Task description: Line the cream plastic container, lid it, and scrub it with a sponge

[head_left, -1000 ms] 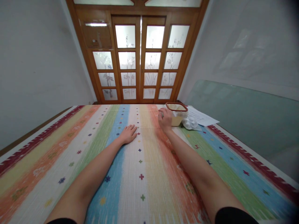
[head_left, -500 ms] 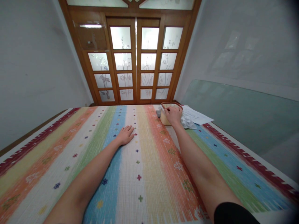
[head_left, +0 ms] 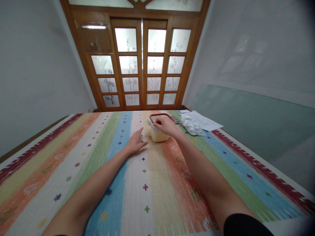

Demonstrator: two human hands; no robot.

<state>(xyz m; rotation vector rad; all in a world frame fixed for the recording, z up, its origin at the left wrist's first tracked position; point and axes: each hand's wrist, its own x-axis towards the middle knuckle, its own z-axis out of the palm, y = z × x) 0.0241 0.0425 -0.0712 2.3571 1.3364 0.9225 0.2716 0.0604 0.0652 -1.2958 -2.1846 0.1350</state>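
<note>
A pale yellow box with a brown rim is in front of me, slightly right of the middle of the table. My right hand grips it at the near rim, fingers curled over the edge. What the box contains is mostly hidden by the rim and hand. Left of the box, my left hand hovers at the cloth with fingers and thumb spread, holding nothing and not touching the box. Under both arms lies a striped tablecloth.
Right of the box are a crumpled white plastic bag, printed papers and a small grey item I cannot make out. A greenish panel leans along the right wall. Wooden glazed doors stand beyond the table.
The box has come left and nearer in my right hand, away from the plastic bag. My left hand has lifted from lying flat and turned its thumb side toward the box.
</note>
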